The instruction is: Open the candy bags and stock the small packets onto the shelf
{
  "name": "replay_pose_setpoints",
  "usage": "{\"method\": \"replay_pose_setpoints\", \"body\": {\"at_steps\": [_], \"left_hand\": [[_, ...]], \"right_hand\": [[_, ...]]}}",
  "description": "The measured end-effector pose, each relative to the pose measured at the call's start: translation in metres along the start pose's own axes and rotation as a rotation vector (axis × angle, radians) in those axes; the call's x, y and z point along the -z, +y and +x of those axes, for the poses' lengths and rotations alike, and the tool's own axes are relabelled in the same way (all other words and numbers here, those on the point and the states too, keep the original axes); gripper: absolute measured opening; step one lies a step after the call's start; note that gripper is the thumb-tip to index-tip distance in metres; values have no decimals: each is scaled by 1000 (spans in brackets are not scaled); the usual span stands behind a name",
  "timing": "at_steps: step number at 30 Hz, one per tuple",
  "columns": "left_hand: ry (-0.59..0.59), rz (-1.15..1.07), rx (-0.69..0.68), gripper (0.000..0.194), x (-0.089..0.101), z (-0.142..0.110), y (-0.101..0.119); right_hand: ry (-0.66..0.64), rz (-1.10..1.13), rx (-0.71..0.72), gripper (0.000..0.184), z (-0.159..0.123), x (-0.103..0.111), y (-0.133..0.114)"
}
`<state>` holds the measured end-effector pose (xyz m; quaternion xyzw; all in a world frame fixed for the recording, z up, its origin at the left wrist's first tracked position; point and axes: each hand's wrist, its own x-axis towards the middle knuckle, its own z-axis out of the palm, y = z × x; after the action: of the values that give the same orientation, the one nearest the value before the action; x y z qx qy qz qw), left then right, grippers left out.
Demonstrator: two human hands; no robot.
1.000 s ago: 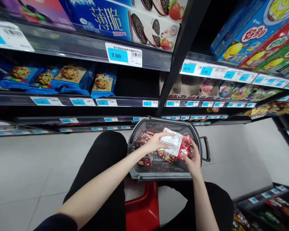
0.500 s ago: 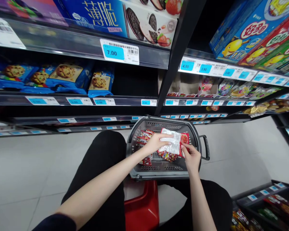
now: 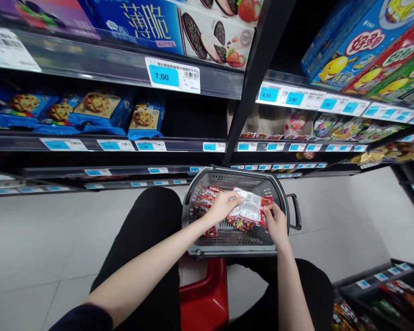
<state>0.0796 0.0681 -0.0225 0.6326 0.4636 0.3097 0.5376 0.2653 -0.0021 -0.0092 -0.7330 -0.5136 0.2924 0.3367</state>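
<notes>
Over a grey shopping basket (image 3: 234,250) between my knees, both hands hold a red and white snack packet (image 3: 249,209) with its silvery printed back facing up. My left hand (image 3: 224,207) pinches the packet's left edge between thumb and fingers. At its right edge, my right hand (image 3: 275,223) grips with thumb and fingertips. Several red and white snack packets (image 3: 205,201) are stacked in the basket's left part. Partly covered by the held packet, a colourful red packet (image 3: 242,224) lies in the basket's middle.
A red plastic stool (image 3: 205,294) stands below the basket. Ahead are dark shelves with blue cookie bags (image 3: 146,118), a blue and white biscuit box (image 3: 179,30) and several blue, red and green boxes (image 3: 352,59). A low rack of snacks (image 3: 393,299) stands at the lower right.
My left fingers have drawn back from lying across the packet to pinching its left edge. The packet has shifted slightly right and down, with my right hand following.
</notes>
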Motion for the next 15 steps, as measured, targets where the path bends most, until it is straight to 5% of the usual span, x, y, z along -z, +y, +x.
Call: {"method": "replay_pose_setpoints", "body": {"at_steps": [6,15], "left_hand": [[20,-99,-11,21,3,1,5],[-175,-569,146,15,5,8,-4]], "right_hand": [[79,126,14,25,-2,-2,-4],[-40,675,-171,19,-5,2,-3]]}}
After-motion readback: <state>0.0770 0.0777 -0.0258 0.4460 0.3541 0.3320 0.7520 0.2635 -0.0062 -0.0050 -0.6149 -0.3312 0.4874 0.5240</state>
